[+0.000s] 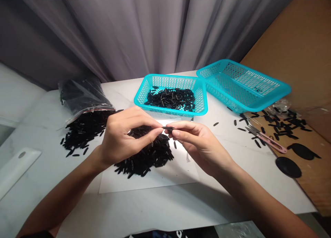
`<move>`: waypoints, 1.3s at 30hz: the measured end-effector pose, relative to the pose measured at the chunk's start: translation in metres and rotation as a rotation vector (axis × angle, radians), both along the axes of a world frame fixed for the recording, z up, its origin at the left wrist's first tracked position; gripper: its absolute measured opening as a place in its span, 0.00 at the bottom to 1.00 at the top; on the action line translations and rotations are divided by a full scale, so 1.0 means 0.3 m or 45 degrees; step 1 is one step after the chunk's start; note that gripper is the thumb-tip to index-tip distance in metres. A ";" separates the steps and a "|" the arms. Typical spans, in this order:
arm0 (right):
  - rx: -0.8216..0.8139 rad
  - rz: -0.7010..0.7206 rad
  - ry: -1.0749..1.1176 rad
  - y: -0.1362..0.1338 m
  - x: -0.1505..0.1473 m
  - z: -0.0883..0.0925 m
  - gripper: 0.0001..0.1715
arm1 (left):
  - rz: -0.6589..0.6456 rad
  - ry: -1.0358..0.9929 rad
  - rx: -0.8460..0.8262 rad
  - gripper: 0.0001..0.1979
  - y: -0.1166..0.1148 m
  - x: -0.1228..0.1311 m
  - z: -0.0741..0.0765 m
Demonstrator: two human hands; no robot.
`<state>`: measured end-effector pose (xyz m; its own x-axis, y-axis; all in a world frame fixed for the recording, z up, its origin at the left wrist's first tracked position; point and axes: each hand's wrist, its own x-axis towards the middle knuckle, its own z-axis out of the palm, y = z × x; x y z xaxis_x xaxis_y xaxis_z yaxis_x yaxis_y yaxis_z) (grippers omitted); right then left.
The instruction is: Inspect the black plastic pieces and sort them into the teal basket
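Note:
A small slim black piece (168, 128) is pinched between both hands above the white sheet. My left hand (129, 134) grips its left end between thumb and forefinger. The fingertips of my right hand (198, 136) close on its right end. Right below lies a heap of similar black pieces (147, 158), partly hidden by my left hand, on the white sheet (181, 177). Behind the hands, a turquoise basket (138, 96) holds many such pieces (172, 99). What exactly the pieces are, I cannot make out.
On the left, a clear bag (85, 93) spills black pieces (82, 131). An overlapping second turquoise basket (263, 105) stands at the back right. Pink-handled scissors (271, 141), scattered black pieces (292, 122) and two black discs (288, 166) lie at right. A white object (19, 165) is far left.

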<state>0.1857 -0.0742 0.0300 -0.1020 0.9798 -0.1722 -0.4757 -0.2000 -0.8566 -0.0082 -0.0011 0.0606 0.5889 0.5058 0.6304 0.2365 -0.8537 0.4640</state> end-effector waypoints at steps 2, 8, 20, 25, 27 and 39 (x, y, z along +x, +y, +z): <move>-0.002 0.002 -0.002 0.000 0.001 0.000 0.05 | -0.007 -0.008 0.018 0.05 0.002 0.002 0.000; -0.023 0.005 -0.023 0.001 0.004 -0.002 0.06 | 0.003 0.002 0.021 0.05 -0.002 0.004 0.002; -0.163 -0.068 -0.010 0.015 0.003 -0.031 0.12 | 0.423 -0.142 -0.042 0.15 0.105 0.066 -0.023; -0.140 -0.122 0.027 0.022 0.006 -0.037 0.14 | -0.031 0.124 -0.330 0.05 0.080 0.073 -0.019; -0.120 -0.136 0.000 0.021 0.004 -0.035 0.15 | -0.071 0.151 -0.293 0.01 0.052 0.063 -0.020; -0.091 -0.136 -0.072 0.010 0.003 -0.029 0.10 | 0.039 0.079 -0.518 0.06 0.040 0.045 -0.026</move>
